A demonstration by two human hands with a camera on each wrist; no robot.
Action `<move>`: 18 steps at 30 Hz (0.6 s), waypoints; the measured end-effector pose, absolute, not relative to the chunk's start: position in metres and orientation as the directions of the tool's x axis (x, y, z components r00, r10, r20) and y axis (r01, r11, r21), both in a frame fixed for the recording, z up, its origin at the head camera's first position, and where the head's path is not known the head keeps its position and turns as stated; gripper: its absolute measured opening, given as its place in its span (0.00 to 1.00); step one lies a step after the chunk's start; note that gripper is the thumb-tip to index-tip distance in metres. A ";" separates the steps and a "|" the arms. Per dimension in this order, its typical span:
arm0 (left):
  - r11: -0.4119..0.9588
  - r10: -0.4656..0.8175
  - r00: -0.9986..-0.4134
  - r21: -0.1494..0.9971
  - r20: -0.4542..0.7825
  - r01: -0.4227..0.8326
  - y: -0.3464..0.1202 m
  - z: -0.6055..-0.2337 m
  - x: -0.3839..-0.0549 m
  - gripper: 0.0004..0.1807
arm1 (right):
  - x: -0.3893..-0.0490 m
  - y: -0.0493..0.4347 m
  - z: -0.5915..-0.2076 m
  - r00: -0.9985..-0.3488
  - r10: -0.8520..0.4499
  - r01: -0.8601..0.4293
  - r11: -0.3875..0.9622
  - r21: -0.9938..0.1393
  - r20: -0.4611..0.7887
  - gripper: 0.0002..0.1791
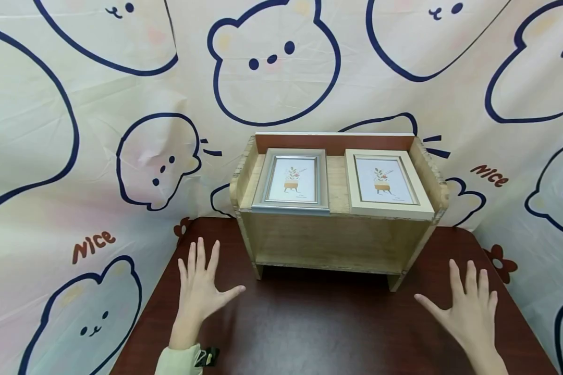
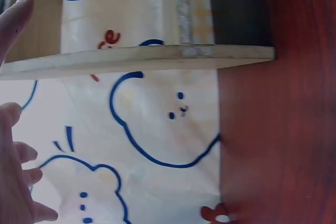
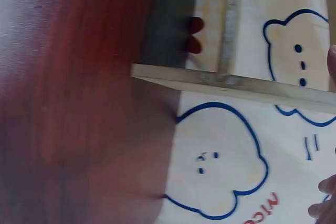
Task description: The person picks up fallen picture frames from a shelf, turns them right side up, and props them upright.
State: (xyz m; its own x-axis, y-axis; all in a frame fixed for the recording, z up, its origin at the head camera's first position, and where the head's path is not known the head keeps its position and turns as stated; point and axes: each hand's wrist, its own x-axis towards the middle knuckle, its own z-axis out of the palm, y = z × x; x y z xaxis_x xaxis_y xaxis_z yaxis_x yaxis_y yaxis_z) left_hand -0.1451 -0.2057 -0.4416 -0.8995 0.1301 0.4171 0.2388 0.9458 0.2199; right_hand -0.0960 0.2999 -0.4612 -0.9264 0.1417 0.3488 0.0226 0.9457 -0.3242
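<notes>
My left hand (image 1: 199,294) is held over the left part of the table with fingers spread, holding nothing. Over the right part, my right hand (image 1: 469,312) is likewise spread and bare. Between and beyond them stands a small wooden shelf (image 1: 328,242), its side board (image 2: 142,59) also showing in the left wrist view. On its top lie two picture frames: a silver-grey frame (image 1: 259,192) at left and a cream frame (image 1: 389,211) at right. Each holds a print of a potted plant. Fingers of each hand show at the edge of that hand's wrist view.
The dark red-brown table (image 1: 309,333) runs under the shelf and hands. A cloth (image 1: 272,94) printed with cartoon bears surrounds it at the back and sides. A black band (image 1: 209,357) sits by the left sleeve (image 1: 178,361).
</notes>
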 end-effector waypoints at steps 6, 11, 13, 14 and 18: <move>0.928 0.150 -0.859 0.230 0.489 0.293 -0.204 -0.421 -0.145 0.63 | -0.097 0.295 -0.432 -0.881 0.113 -0.054 0.941 -0.334 0.460 0.62; 0.897 0.168 -0.793 0.243 0.586 0.369 -0.201 -0.401 -0.146 0.61 | -0.101 0.289 -0.402 -0.808 0.085 -0.169 0.915 -0.367 0.582 0.60; 0.882 0.176 -0.764 0.244 0.621 0.402 -0.198 -0.393 -0.147 0.60 | -0.104 0.285 -0.388 -0.789 0.082 -0.207 0.898 -0.388 0.609 0.57; 0.873 0.184 -0.747 0.244 0.639 0.423 -0.197 -0.389 -0.148 0.59 | -0.106 0.283 -0.381 -0.784 0.081 -0.220 0.892 -0.396 0.616 0.55; 0.813 0.209 -0.688 0.268 0.695 0.517 -0.191 -0.373 -0.152 0.56 | -0.113 0.273 -0.354 -0.757 0.072 -0.262 0.877 -0.403 0.649 0.46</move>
State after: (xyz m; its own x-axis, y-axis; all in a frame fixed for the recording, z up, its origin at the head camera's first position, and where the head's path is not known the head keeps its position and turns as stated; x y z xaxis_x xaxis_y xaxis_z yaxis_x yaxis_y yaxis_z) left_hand -0.1523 -0.1911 -0.3731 -0.6882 0.2087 0.6949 0.5170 0.8129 0.2680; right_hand -0.1131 0.2726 -0.3542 -0.7570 0.0718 0.6495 -0.2624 0.8769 -0.4027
